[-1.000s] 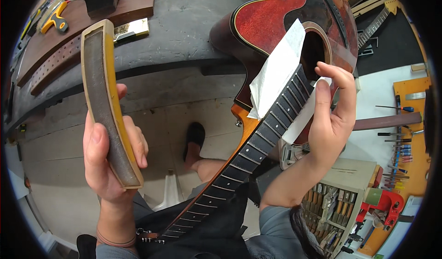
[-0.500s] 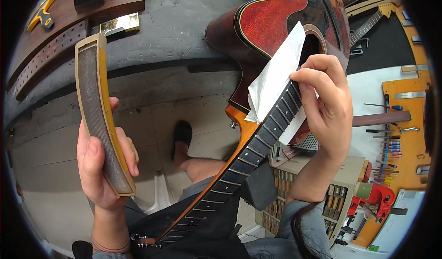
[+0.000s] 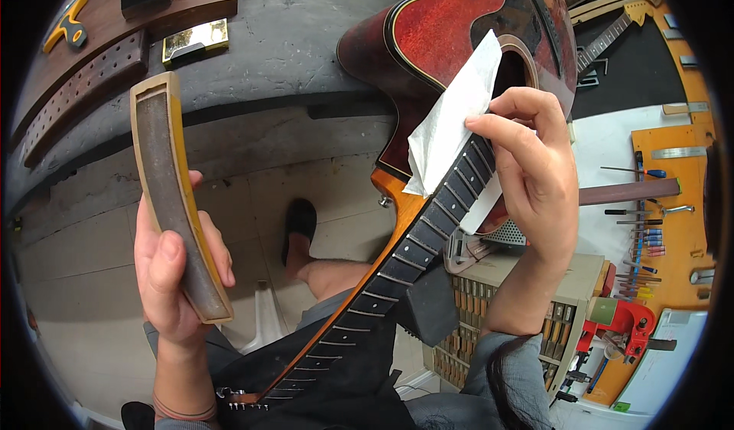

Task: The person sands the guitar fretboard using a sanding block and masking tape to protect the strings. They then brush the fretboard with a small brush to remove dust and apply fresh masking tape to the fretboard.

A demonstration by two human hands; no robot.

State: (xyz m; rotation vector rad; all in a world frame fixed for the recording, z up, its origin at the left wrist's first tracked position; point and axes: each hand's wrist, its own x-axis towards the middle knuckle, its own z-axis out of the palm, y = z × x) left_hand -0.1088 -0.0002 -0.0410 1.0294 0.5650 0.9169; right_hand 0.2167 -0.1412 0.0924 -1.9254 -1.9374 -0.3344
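Observation:
My left hand (image 3: 164,277) is closed around a long, wood-framed sanding block (image 3: 170,166) with a dark, rough-looking face and a yellow side, held upright. A red acoustic guitar (image 3: 428,40) lies with its neck slanting down toward me, its headstock near my lap. No strings show over the dark fretboard (image 3: 411,256) with its metal frets. White paper (image 3: 453,116) covers the body beside the fretboard's upper end, and more pokes out on the other side. Over that end is my right hand (image 3: 539,166), fingers bent and apart, the index fingertip at the paper's edge.
Dark wooden blocks (image 3: 84,94), a gold-and-clear box (image 3: 196,42) and a yellow-handled tool (image 3: 70,26) lie on the grey bench (image 3: 290,40). At right stand a drawer cabinet (image 3: 566,296), a red vise (image 3: 631,327) and a board with hand tools (image 3: 665,223). A black support (image 3: 424,308) is beneath the neck.
My right index fingertip has moved left from the fretboard's end to the paper's edge. My left hand has shifted slightly right with the sanding block. The whole view has moved a little.

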